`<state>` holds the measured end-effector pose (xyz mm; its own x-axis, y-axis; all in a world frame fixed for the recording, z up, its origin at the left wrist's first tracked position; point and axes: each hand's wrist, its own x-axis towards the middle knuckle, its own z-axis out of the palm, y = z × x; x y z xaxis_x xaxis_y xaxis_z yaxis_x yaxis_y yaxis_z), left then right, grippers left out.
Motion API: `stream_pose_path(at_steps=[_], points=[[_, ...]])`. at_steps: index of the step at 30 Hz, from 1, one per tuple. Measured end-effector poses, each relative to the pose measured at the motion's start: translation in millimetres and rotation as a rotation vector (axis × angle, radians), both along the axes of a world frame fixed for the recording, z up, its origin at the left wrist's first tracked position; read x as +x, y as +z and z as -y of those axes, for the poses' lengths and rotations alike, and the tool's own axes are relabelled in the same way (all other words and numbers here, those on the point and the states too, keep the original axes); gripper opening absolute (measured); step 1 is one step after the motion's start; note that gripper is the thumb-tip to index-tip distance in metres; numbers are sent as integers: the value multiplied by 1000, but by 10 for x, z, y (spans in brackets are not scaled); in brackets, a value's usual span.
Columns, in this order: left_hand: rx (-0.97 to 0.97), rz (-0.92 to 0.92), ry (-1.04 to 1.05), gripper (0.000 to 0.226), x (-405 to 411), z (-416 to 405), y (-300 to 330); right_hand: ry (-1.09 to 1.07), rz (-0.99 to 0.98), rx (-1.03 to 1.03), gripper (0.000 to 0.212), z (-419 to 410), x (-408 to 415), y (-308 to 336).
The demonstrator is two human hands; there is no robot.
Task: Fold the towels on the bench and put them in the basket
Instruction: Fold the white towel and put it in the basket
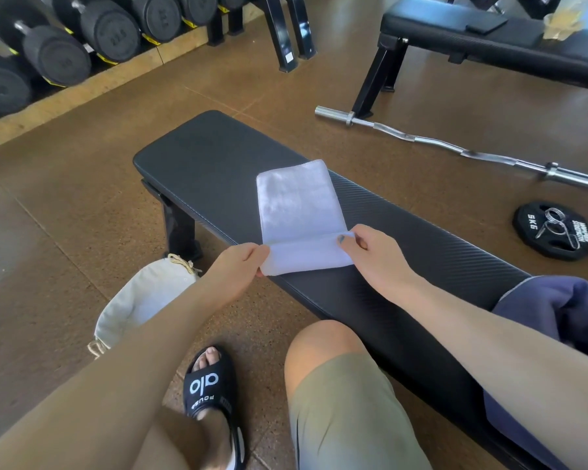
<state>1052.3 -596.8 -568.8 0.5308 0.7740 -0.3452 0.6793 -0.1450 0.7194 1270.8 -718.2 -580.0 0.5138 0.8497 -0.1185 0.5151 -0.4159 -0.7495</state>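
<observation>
One padded black bench [218,171], its vinyl ribbed, carries one soft white towel [296,205], a long rectangle stretching away from both hands. The left hand [238,266] and right hand [370,249] each pinch a near corner, folded over. One cream canvas basket [143,300] sits below the left hand.

Upper left of the frame: a row of black dumbbells [58,52] on a low rack edged with a wooden beam [92,83]. Top centre: black steel frame legs [287,39] on the brown speckled floor [65,205]. Upper right: a second black bench [496,39] with a dark flat item and something yellowish lying on it. Right of centre: a chrome curl bar [455,147] flat on the floor; just below it, a black weight plate [554,230] marked 5KG, spring collars resting on top.
</observation>
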Motion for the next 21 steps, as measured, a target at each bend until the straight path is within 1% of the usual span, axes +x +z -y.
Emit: stream_pose_path(at_steps=[3,5,7,9,11,14,16,17,18,20,21], points=[[25,-3,1,44,41,-16,1,-39,5,35,35,-3,-19,-50],[35,-21,2,41,69,-33,0,-54,-7,65,26,-6,-10,-87],[58,-33,-9,41,102,-50,0,-72,-72,96,14,-15,8,-109],[98,-64,-18,42,131,-62,-1,-65,-62,109,11,-29,22,-126],[146,-102,-26,42,157,-68,-12,-50,42,120,11,-41,11,-153],[211,-142,-47,39,172,-87,-64,-23,269,113,13,-56,-38,-204],[319,-237,-102,33,165,-85,-78,-7,414,110,13,-62,-76,-236],[394,-310,-142,24,167,-83,-88,-8,464,113,14,-68,-89,-252],[436,-338,-161,16,166,-69,-91,-13,496,113,14,-73,-102,-263],[496,-371,-214,20,143,-63,-127,-18,531,110,16,-72,-118,-264],[494,-380,-204,18,139,-59,-129,-22,524,111,17,-66,-112,-266]])
